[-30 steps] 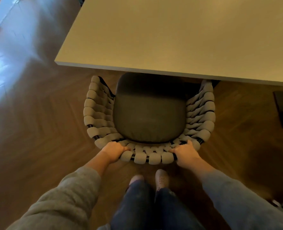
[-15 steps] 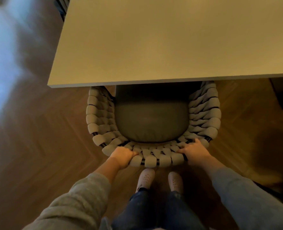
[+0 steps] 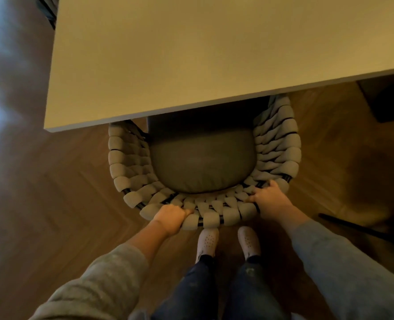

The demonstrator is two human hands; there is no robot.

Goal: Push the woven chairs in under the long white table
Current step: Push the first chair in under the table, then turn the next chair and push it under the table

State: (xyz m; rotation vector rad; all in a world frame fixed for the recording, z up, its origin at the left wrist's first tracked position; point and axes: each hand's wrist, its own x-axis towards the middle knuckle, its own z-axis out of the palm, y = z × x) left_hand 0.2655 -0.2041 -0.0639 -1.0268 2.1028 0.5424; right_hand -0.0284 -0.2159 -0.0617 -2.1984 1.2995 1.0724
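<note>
A woven chair point(image 3: 126, 172) with thick grey straps and a dark seat cushion point(image 3: 201, 163) stands at the near edge of the long white table point(image 3: 191, 56). The front of its seat and arms lies hidden under the tabletop. My left hand point(image 3: 170, 218) grips the woven back rim at its left side. My right hand point(image 3: 271, 199) grips the same rim at its right side, fingers curled over the straps. Both of my feet stand just behind the chair's back.
Wooden herringbone floor point(image 3: 60, 204) spreads to the left and right of the chair. A dark block point(image 3: 390, 98) sits under the table at the right. A thin dark bar point(image 3: 355, 227) lies on the floor at the right. Another woven chair point(image 3: 48, 8) shows at the table's far left corner.
The chair has slid forward, so the table edge now covers more of the seat and the arms. Both hands kept their hold on the back rim, and I stepped closer.
</note>
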